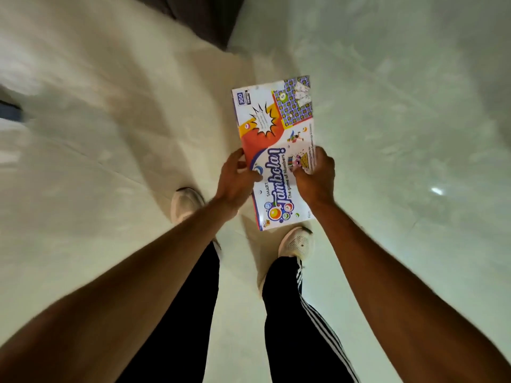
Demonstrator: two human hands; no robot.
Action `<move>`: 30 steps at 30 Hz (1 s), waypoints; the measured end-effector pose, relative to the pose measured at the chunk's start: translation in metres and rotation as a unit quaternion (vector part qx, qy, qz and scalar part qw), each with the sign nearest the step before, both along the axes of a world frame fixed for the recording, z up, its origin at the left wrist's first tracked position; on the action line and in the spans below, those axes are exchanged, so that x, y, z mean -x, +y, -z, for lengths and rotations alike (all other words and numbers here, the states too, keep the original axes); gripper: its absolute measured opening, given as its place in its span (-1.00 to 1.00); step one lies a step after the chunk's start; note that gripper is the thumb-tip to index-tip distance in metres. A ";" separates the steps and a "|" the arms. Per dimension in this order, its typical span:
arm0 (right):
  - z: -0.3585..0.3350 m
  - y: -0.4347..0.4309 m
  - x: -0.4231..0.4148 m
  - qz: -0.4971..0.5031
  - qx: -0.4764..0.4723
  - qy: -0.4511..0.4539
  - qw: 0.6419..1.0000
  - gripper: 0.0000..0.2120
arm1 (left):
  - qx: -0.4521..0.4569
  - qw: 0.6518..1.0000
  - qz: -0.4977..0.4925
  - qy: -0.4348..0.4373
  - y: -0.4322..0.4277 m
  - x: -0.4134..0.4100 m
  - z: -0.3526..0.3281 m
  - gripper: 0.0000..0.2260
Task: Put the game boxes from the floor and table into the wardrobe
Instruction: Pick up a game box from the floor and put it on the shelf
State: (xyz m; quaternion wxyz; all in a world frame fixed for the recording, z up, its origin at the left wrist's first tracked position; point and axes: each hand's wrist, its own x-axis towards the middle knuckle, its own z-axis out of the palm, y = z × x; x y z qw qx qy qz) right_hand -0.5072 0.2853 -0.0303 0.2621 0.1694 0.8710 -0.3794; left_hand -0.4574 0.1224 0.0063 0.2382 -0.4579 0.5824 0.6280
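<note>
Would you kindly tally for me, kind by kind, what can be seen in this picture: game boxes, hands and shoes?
Game boxes: 1, the Tambola box, held above the floor by the left hand and right hand
Hands: 2
Shoes: 2, a left shoe and a right shoe, both white
Total: 5

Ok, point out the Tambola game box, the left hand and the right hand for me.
Tambola game box (272, 125), head view, on the printed lid.
Left hand (236, 179), head view, on the back of the hand.
Right hand (316, 176), head view, on the knuckles.
</note>
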 end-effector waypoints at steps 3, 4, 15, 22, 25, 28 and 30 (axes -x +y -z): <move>-0.101 -0.003 -0.012 -0.026 0.041 0.009 0.999 -0.62 | 0.007 0.999 -0.043 0.016 -0.005 -0.013 -0.093 -0.49; -0.143 -0.003 -0.018 -0.044 0.061 0.017 0.997 -0.63 | 0.011 0.998 -0.064 0.024 -0.009 -0.020 -0.134 -0.45; -0.511 -0.016 -0.099 -0.271 0.106 0.051 0.955 -0.49 | 0.060 0.978 -0.171 0.102 -0.019 -0.174 -0.494 -0.44; -0.618 -0.076 -0.193 -0.452 0.138 0.039 0.881 -0.55 | 0.103 0.936 -0.306 0.142 -0.036 -0.317 -0.606 -0.48; -0.639 -0.108 -0.244 -0.496 0.146 0.042 0.855 -0.57 | 0.118 0.918 -0.353 0.135 -0.046 -0.384 -0.621 -0.46; -0.647 -0.145 -0.297 -0.533 0.154 0.055 0.830 -0.56 | 0.151 0.900 -0.384 0.141 -0.058 -0.450 -0.635 -0.46; -0.648 -0.170 -0.337 -0.561 0.155 0.051 0.812 -0.55 | 0.191 0.888 -0.396 0.136 -0.067 -0.494 -0.643 -0.45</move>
